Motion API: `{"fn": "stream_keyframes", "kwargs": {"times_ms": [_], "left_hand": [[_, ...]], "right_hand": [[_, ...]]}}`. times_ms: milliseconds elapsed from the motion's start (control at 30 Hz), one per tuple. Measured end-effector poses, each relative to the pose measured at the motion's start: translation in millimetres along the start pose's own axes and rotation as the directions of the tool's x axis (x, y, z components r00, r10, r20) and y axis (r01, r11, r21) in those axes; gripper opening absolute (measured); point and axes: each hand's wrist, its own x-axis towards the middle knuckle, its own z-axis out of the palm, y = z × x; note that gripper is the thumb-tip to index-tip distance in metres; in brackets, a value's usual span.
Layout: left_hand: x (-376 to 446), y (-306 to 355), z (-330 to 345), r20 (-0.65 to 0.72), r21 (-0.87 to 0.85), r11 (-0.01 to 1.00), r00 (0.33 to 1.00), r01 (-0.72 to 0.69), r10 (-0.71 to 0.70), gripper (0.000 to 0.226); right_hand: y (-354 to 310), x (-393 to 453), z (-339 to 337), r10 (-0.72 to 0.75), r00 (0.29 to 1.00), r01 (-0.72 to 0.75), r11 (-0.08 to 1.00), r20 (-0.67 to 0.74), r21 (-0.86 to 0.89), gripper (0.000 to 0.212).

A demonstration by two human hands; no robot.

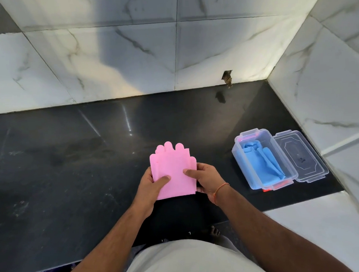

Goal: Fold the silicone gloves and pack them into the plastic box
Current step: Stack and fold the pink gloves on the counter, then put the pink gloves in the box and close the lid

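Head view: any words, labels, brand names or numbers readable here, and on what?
None can be read.
The clear lid has a small dark embossed mark, too small to read.
The plastic box, the pink gloves and the blue gloves show no print.

The dark tabletop (72,162) lies bare leftward, while the open box (263,158), its lid (300,158) and the side wall (327,86) crowd the right.

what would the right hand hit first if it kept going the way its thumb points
The right hand points left, thumb lying on the pink glove. Going straight on, it would likely meet the left hand gripping the glove's opposite edge.
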Motion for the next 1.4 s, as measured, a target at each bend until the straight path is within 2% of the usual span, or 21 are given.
{"fn": "stream_keyframes", "kwargs": {"times_ms": [167,267,433,667,767,833,933,1000,1167,1300,1400], "left_hand": [[3.6,7.8,27.2,0.077,-0.154,0.987,0.996,-0.038,0.05,0.062],[7.7,20.3,59.1,0.122,-0.209,0.977,0.989,-0.052,0.079,0.053],[11.0,42.8,126.3,0.202,-0.271,0.962,0.975,-0.03,0.088,0.039],[15.3,55.0,214.9,0.265,-0.073,0.992,0.957,-0.104,0.119,0.027],[18.6,49.6,239.8,0.231,0.038,0.991,0.966,-0.128,0.116,0.035],[21.3,43.3,252.9,0.163,0.179,0.973,0.98,-0.146,0.117,0.038],[25.0,35.6,263.2,0.06,0.516,0.834,0.98,-0.195,0.192,0.049],[24.4,31.8,265.3,0.05,0.649,0.73,0.969,-0.216,0.243,0.054],[17.4,26.5,269.3,0.082,0.762,0.598,0.954,-0.247,0.289,0.055],[14.5,30.9,274.6,0.092,0.809,0.53,0.946,-0.253,0.31,0.068],[15.2,41.5,272.7,0.209,0.83,0.406,0.888,-0.382,0.409,0.073]], "right_hand": [[-23.4,-15.2,-19.8,-0.173,0.985,0.172,0.979,-0.004,-0.106,0.043],[-37.7,-27.2,-44.9,-0.296,0.954,0.286,0.943,-0.037,-0.173,0.048],[-58.3,-40.2,-108.2,-0.417,0.9,0.384,0.897,-0.132,-0.218,0.048],[-86.8,-50.3,-210.3,-0.482,0.851,0.432,0.868,-0.208,-0.244,0.032],[-90.6,-49.8,-241.2,-0.502,0.84,0.422,0.843,-0.206,-0.333,0.025],[-89.4,-46.1,-257.3,-0.505,0.839,0.395,0.821,-0.202,-0.412,0.03],[-85.5,-40.6,-269.8,-0.508,0.84,0.323,0.752,-0.193,-0.575,0.046],[-81.8,-37.2,-273.1,-0.523,0.835,0.28,0.669,-0.169,-0.688,0.048],[-76.6,-32.7,-268.9,-0.597,0.793,0.229,0.48,-0.123,-0.847,0.048],[-76.5,-36.4,-263.7,-0.678,0.733,0.113,0.206,-0.059,-0.972,0.055],[-78.7,-48.1,-261.9,-0.723,0.688,0.073,0.156,-0.063,-0.985,0.063]]}}
